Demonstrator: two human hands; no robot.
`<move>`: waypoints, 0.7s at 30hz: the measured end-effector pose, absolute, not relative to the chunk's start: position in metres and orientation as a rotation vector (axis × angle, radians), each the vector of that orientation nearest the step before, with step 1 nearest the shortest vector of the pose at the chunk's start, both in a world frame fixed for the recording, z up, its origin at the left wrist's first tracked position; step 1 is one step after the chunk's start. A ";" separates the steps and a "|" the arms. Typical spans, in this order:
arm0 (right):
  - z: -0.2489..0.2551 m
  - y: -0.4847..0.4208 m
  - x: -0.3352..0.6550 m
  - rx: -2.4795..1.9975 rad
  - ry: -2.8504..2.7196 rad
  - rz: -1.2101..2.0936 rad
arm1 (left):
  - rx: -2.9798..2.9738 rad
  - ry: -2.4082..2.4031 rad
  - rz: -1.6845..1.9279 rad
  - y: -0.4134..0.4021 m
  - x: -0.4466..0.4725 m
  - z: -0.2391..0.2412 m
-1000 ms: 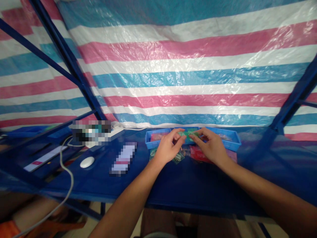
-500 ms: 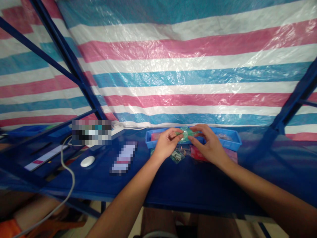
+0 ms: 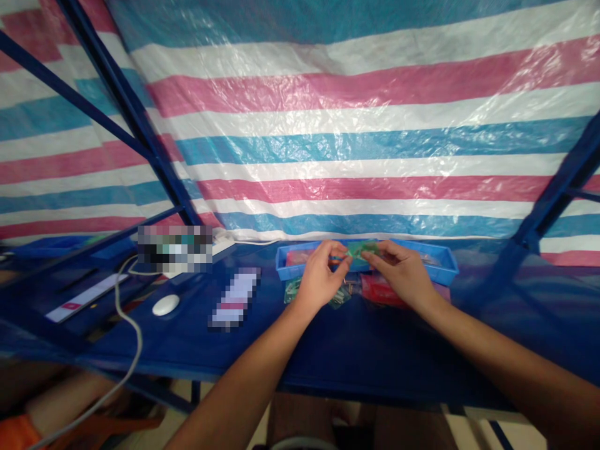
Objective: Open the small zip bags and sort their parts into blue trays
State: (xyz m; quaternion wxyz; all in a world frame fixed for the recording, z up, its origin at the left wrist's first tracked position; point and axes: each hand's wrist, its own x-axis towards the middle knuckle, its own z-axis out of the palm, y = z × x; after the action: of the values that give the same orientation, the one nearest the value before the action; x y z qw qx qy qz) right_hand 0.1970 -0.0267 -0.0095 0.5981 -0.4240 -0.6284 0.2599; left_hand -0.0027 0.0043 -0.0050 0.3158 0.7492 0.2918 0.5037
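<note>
Both my hands meet over the far side of a dark blue table [image 3: 365, 350]. Between them is a small green plastic packet [image 3: 360, 251], pinched at its left end by my left hand [image 3: 321, 279] and at its right end by my right hand [image 3: 404, 274]. The packet hangs just in front of a shallow blue tray [image 3: 443, 270] that holds more small packets. Under my hands lie a red packet [image 3: 379, 292] and a green one [image 3: 292, 289], with some tiny copper-coloured parts [image 3: 347, 288] beside them.
A white round puck [image 3: 165, 305] with a grey cable [image 3: 125, 325] lies at the left, by a white strip [image 3: 83, 299]. Two blurred-out items sit mid-left. Blue frame bars [image 3: 135, 119] rise left and right. A striped tarp [image 3: 356, 137] closes the back.
My hands shifted slightly while working the green packet: they rose a little toward the tray, then settled, the pinch staying closed on both ends.
</note>
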 end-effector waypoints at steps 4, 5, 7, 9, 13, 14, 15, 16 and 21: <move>-0.014 -0.024 0.199 -1.018 -1.404 0.483 | 2.036 0.743 1.215 -0.006 -0.003 0.001; -0.015 -0.025 0.199 -1.049 -1.449 0.421 | 2.043 0.711 1.181 -0.009 -0.002 0.002; -0.015 -0.028 0.199 -1.091 -1.576 0.322 | 2.068 0.671 1.128 -0.012 -0.001 0.005; -0.013 -0.032 0.196 -1.074 -1.693 0.289 | 2.090 0.699 1.123 -0.011 -0.001 0.006; -0.008 -0.038 0.190 -1.006 -1.730 0.336 | 2.054 0.909 1.225 -0.003 -0.004 0.003; -0.008 -0.038 0.190 -1.002 -1.686 0.347 | 2.039 0.945 1.248 0.000 -0.004 0.002; -0.008 -0.038 0.189 -1.003 -1.628 0.351 | 2.029 0.964 1.266 0.002 -0.005 0.000; -0.008 -0.036 0.190 -1.002 -1.569 0.358 | 2.023 0.966 1.279 0.004 -0.005 -0.001; -0.010 -0.030 0.196 -0.991 -1.507 0.577 | 1.986 0.855 1.274 0.005 -0.002 -0.006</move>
State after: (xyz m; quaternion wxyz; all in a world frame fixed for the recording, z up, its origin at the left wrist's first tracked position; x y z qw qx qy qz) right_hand 0.1955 -0.0295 -0.0100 0.5843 -0.4246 -0.6459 0.2471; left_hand -0.0024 0.0053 -0.0055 0.3105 0.7523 0.3238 0.4825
